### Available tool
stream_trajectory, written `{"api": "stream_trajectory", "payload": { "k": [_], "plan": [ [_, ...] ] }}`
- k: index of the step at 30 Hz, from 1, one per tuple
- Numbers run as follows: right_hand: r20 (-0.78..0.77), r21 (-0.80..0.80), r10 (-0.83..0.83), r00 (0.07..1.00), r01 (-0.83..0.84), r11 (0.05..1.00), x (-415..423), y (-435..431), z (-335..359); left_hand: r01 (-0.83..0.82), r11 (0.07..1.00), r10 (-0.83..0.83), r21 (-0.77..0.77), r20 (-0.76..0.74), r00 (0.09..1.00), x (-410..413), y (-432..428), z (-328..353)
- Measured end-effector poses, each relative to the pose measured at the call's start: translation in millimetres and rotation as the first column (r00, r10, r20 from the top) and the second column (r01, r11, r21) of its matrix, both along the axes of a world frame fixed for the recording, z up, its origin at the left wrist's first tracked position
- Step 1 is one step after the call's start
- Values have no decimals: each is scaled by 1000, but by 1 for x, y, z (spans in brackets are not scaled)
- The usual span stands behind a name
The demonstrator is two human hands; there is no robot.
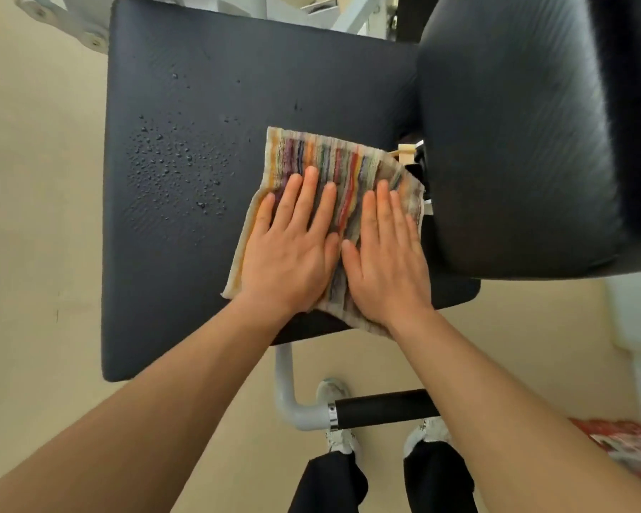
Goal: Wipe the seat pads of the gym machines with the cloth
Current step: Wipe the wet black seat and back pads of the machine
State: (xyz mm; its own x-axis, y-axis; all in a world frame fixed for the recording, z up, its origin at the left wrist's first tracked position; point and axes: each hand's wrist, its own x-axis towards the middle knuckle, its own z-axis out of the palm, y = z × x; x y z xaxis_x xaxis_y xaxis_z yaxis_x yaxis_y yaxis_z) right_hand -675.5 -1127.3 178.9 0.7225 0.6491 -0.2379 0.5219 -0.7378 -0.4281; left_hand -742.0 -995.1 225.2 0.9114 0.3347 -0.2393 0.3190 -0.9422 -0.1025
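Observation:
A dark seat pad (208, 105) of a gym machine fills the middle of the head view. Water droplets (174, 168) bead on its left part. A striped, many-coloured cloth (334, 161) lies flat on the pad's right side. My left hand (289, 246) and my right hand (383, 253) press palm-down on the cloth, side by side, fingers stretched forward and slightly apart. The cloth's near edge is hidden under my wrists.
A second dark, rounded pad (526, 135) stands close at the right, overhanging the seat's edge. Below the seat a grey tube with a black foam handle (385, 409) crosses in front of my legs. A white frame bracket (71, 27) is at upper left. The floor is beige.

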Motion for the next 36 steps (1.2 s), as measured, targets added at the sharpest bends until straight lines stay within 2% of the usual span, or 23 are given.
{"api": "stream_trajectory", "payload": {
  "k": [4, 7, 10, 16, 18, 20, 23, 26, 31, 36],
  "plan": [
    [21, 5, -110, 994, 110, 994, -14, -11, -1, 8, 1000, -8, -5, 18, 1000, 22, -8, -6],
    [12, -37, -121, 993, 122, 992, -41, -52, -4, 168, 984, -170, -64, -37, 985, -10, -37, -7],
    [-26, -97, -100, 995, 97, 991, -46, -91, -11, 247, 965, -252, -88, -62, 966, -18, -53, -9],
    [-40, 88, -325, 945, 327, 941, -8, -92, -27, 354, 928, -360, -120, -33, 932, 26, -75, -28],
    [-168, 99, -399, 901, 419, 903, 9, -94, -32, 367, 921, -375, -131, -41, 926, 48, -83, -35],
    [-339, 79, -479, 810, 532, 843, 27, -98, -40, 373, 920, -382, -124, -62, 922, 67, -87, -37],
    [-443, 119, -539, 716, 643, 757, 36, -98, -43, 410, 910, -413, -70, -54, 909, 73, -88, -39],
    [-568, 200, -566, 598, 767, 610, 25, -92, -38, 427, 900, -428, -84, 2, 904, 68, -86, -38],
    [-616, 283, -588, 524, 844, 456, -14, -85, -37, 493, 860, -497, -131, 9, 868, 34, -88, -31],
    [-802, 172, -553, 225, 974, 146, -48, -62, -29, 626, 752, -641, -208, -10, 767, 32, -73, -28]
  ]
}}
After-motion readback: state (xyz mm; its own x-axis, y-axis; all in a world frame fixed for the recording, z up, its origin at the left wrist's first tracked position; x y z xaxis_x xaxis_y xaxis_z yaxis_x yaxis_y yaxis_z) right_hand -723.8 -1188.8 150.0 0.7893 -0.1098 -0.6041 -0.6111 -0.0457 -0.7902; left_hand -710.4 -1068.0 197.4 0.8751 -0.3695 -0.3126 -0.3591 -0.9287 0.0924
